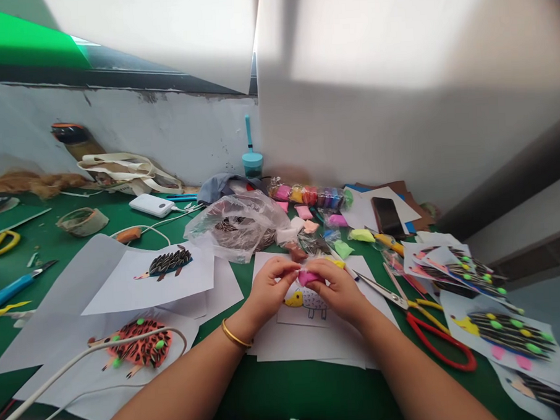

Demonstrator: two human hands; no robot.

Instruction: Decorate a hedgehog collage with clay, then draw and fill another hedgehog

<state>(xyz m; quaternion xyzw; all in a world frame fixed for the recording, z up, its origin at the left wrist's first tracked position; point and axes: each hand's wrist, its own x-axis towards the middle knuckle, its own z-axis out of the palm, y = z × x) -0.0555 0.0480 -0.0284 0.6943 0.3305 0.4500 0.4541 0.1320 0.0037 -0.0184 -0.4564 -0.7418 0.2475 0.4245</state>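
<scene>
Both hands meet over a stack of white paper at the middle of the table. My left hand (272, 291) pinches one side of a small bright pink piece of modelling clay (307, 277), which seems to be in a clear wrapper. Around its other side, my right hand (341, 289) has its fingers closed. Just beneath them lies a hedgehog drawing (315, 300) with a yellow clay head, partly covered by the hands. A brown clay packet (296, 251) sits just beyond the fingertips.
Scissors with red and yellow handles (411, 303) lie right of the paper. Behind are a clear plastic bag (238, 224), wrapped clay packets (342, 249) and a phone (387, 216). Finished hedgehog pictures (508, 330) flank both sides. A white cable (82, 355) crosses the left.
</scene>
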